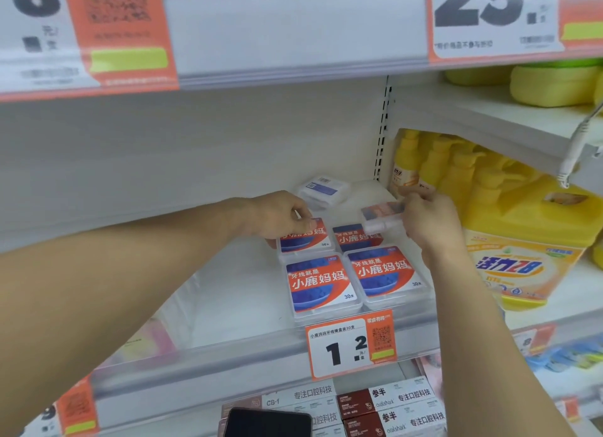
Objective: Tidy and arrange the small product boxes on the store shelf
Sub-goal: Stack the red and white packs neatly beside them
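Boxes, small, clear, with red and blue labels, lie flat in two rows on the shelf. Left hand presses the far left one. Right hand pinches another box above them.

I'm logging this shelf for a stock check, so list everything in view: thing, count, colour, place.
Floss boxes: four, clear with red-and-blue labels, two rows of two at the shelf front.
Held box: one, clear with a reddish label, blurred, above the back-right box.
Back box: one, clear with a white-and-blue label, tilted near the back wall.
Shelf price tag: one, white and orange, on the shelf edge.
Upper price signs: two, white and orange, on the rail above.
Detergent jug: one, yellow, right bay.
Pump bottles: several, yellow, behind the jug.
Toothpaste boxes: several, dark red and white, shelf below.
Left hand: on the back-left box.
Right hand: pinching the held box.
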The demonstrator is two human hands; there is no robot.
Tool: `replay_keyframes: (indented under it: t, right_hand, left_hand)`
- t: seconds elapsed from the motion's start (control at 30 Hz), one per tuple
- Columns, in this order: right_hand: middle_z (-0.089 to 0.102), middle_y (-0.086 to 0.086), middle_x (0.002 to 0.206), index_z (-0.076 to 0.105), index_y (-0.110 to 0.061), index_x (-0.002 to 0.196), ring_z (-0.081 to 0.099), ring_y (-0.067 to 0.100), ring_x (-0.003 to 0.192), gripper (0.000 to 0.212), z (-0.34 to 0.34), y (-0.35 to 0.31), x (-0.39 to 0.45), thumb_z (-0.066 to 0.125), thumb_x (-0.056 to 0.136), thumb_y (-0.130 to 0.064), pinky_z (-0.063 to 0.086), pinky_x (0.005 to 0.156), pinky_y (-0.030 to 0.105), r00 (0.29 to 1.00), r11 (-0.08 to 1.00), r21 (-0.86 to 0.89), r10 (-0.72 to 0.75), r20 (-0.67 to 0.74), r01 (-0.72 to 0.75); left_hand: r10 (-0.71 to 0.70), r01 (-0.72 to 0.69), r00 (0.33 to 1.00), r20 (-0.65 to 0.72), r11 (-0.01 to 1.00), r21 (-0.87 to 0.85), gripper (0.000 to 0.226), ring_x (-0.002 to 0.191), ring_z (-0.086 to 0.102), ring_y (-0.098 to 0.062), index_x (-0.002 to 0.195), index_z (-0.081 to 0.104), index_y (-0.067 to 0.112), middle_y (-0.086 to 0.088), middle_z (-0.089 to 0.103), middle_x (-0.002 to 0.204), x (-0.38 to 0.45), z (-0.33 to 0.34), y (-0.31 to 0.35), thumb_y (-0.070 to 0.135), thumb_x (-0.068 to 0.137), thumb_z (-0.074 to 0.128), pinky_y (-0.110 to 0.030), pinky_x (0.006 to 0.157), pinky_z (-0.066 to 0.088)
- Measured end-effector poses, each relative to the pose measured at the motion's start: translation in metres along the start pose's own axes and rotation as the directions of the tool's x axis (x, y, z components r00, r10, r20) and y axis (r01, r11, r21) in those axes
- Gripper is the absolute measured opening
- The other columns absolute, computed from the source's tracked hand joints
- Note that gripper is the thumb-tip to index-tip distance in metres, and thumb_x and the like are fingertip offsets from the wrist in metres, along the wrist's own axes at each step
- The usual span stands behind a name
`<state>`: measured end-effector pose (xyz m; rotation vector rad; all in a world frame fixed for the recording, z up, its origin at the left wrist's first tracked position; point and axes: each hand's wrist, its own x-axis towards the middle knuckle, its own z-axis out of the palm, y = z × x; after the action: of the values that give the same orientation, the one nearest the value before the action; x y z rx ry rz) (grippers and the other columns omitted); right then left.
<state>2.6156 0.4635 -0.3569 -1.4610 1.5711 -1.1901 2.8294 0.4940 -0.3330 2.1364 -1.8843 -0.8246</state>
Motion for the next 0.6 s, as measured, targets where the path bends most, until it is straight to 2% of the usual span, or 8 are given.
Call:
replay_keyframes:
  t: [0.07, 0.1, 0.2, 0.27, 0.33, 0.4, 0.5, 0.6]
  right_hand:
    - [0.064, 0.013, 0.112, 0.065, -0.009, 0.112, 0.061, 0.033, 0.107, 0.028, -0.002, -0.002, -0.002, 0.043, 0.096, -0.008, 0.053, 0.095, 0.054, 0.996, 0.990, 0.104, 0.091, 0.009, -0.092]
    - [0.062, 0.011, 0.107, 0.063, -0.007, 0.112, 0.063, 0.032, 0.101, 0.025, -0.002, -0.003, -0.002, 0.044, 0.095, -0.008, 0.055, 0.092, 0.054, 0.993, 0.984, 0.130, 0.118, 0.029, -0.121]
    - [0.066, 0.008, 0.095, 0.061, -0.009, 0.099, 0.068, 0.028, 0.085, 0.015, -0.004, -0.004, -0.001, 0.047, 0.095, -0.014, 0.057, 0.088, 0.054, 0.988, 0.988, 0.081, 0.122, 0.092, -0.129]
    - [0.069, 0.008, 0.090, 0.065, -0.010, 0.093, 0.070, 0.029, 0.087, 0.014, -0.006, -0.008, -0.002, 0.054, 0.094, -0.019, 0.058, 0.088, 0.052, 0.979, 0.990, 0.005, 0.135, 0.151, -0.138]
    - [0.072, 0.012, 0.110, 0.071, -0.004, 0.107, 0.068, 0.031, 0.103, 0.028, -0.006, -0.010, -0.001, 0.064, 0.092, -0.027, 0.056, 0.091, 0.041, 0.975, 0.979, -0.179, 0.131, 0.179, -0.099]
    - [0.064, 0.010, 0.132, 0.068, -0.011, 0.125, 0.062, 0.030, 0.116, 0.042, -0.005, -0.011, 0.000, 0.068, 0.090, -0.035, 0.051, 0.086, 0.036, 0.987, 0.945, -0.325, 0.082, 0.139, -0.033]
    - [0.062, 0.006, 0.136, 0.061, -0.019, 0.132, 0.063, 0.027, 0.113, 0.047, -0.001, -0.008, -0.004, 0.066, 0.090, -0.041, 0.049, 0.073, 0.031, 0.992, 0.940, -0.340, 0.026, 0.125, 0.018]
    - [0.058, 0.003, 0.140, 0.050, -0.030, 0.141, 0.065, 0.026, 0.107, 0.053, 0.005, -0.006, -0.006, 0.066, 0.091, -0.041, 0.050, 0.062, 0.027, 0.971, 0.955, -0.296, 0.055, 0.231, 0.016]
  left_hand:
    - [-0.025, 0.025, 1.000, -0.005, 1.000, -0.014, 0.037, 0.107, 0.064, -0.025, 0.125, 0.057, 0.021, -0.004, 0.060, 0.128, -0.001, 0.000, 0.002, 0.037, 0.093, 0.059, -0.035, 0.083, 0.057]
    - [-0.034, 0.034, 0.999, -0.006, 0.999, -0.010, 0.037, 0.107, 0.065, -0.025, 0.125, 0.057, 0.021, -0.004, 0.060, 0.129, 0.000, 0.000, 0.002, 0.037, 0.092, 0.059, -0.035, 0.082, 0.057]
    - [-0.054, 0.054, 0.999, -0.002, 0.998, -0.013, 0.038, 0.107, 0.065, -0.025, 0.125, 0.058, 0.021, -0.004, 0.061, 0.128, 0.001, 0.000, 0.004, 0.038, 0.091, 0.060, -0.035, 0.080, 0.057]
    - [-0.062, 0.063, 0.998, 0.004, 0.998, -0.025, 0.038, 0.106, 0.065, -0.024, 0.125, 0.058, 0.022, -0.003, 0.061, 0.127, 0.001, -0.001, 0.004, 0.039, 0.091, 0.061, -0.035, 0.079, 0.058]
    - [-0.066, 0.066, 0.998, 0.008, 0.997, -0.038, 0.038, 0.104, 0.066, -0.024, 0.124, 0.058, 0.022, -0.003, 0.062, 0.126, 0.001, -0.001, 0.003, 0.039, 0.091, 0.061, -0.035, 0.077, 0.058]
    - [-0.068, 0.068, 0.998, 0.004, 0.997, -0.035, 0.038, 0.104, 0.066, -0.024, 0.125, 0.058, 0.023, -0.003, 0.062, 0.126, 0.001, 0.000, 0.003, 0.039, 0.091, 0.061, -0.035, 0.078, 0.058]
    - [-0.076, 0.076, 0.997, -0.004, 0.997, -0.029, 0.040, 0.105, 0.066, -0.025, 0.127, 0.057, 0.023, -0.004, 0.061, 0.128, 0.001, 0.001, 0.004, 0.038, 0.091, 0.061, -0.035, 0.079, 0.058]
    - [-0.073, 0.073, 0.997, -0.011, 0.997, -0.035, 0.039, 0.105, 0.066, -0.025, 0.127, 0.057, 0.022, -0.004, 0.061, 0.129, 0.000, 0.002, 0.004, 0.038, 0.092, 0.060, -0.034, 0.078, 0.057]
